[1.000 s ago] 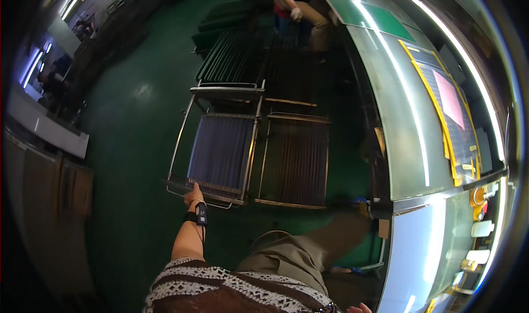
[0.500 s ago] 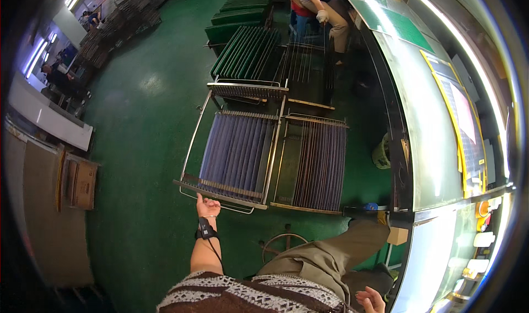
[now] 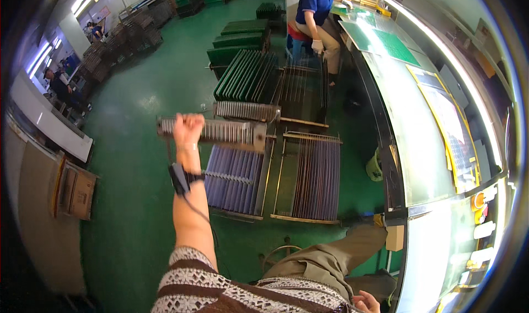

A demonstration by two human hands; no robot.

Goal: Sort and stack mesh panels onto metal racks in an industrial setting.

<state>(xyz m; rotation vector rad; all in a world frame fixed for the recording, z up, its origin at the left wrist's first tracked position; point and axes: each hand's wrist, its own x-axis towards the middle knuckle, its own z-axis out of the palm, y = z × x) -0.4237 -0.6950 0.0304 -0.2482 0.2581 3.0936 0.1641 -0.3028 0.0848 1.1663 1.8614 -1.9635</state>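
My left hand [image 3: 188,128], arm stretched forward, is closed in a fist over a slotted metal bar [image 3: 228,132]. This bar is raised above a floor rack holding upright purplish-blue panels [image 3: 231,175]. Behind it stands a second slotted bar [image 3: 245,111]. My right hand [image 3: 365,302] rests low by my trousers, partly cut off by the lower edge; its fingers are loosely bent with nothing visible in them. Just right of the first rack is another rack of dark, bluish panels [image 3: 318,181].
Racks of green panels [image 3: 245,73] stand farther ahead. A gloved co-worker [image 3: 314,15] sits beside the long glass-topped bench [image 3: 427,148] on the right. Under the bench is a green bin [image 3: 374,165]. Cardboard boxes [image 3: 77,189] lean at the left.
My left hand has moved forward and up from the rack's near end. It now grips the slotted bar, which is raised over the panels. The view has tilted up a little.
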